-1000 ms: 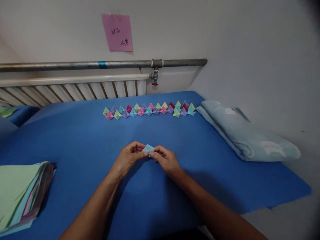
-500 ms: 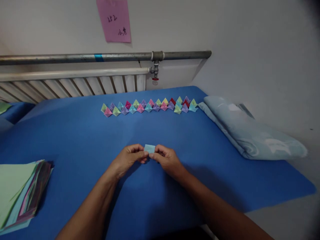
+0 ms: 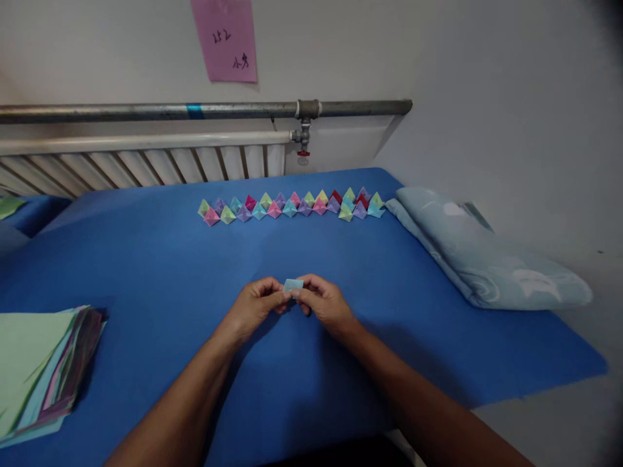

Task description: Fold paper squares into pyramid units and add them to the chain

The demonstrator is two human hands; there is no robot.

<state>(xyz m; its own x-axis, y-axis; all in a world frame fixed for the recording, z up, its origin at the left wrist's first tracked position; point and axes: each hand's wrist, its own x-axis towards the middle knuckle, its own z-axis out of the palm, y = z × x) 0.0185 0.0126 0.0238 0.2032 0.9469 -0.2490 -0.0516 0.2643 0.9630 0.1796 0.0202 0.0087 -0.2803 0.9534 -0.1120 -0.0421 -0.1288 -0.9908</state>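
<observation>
A small light-blue piece of folded paper (image 3: 293,285) is held between both hands above the blue surface (image 3: 160,279). My left hand (image 3: 259,302) pinches its lower left side, with the thumb in front. On the right side, my right hand (image 3: 321,301) grips it between thumb and bent fingers. Both thumbs nearly meet at the paper's lower edge and cover part of it. Beyond the hands, several folded paper shapes (image 3: 290,207) in pink, green, purple, blue and red stand in rows.
A stack of coloured paper sheets (image 3: 36,370) lies at the left. At the right, a folded pale-blue blanket (image 3: 487,253) rests against the wall. Behind the surface are a radiator (image 3: 170,165), a metal pipe (image 3: 243,111) and a pink note (image 3: 226,42) on the wall.
The paper has tilted and shows less of its face. My right thumb has shifted slightly up along its lower edge. Both hands keep their hold.
</observation>
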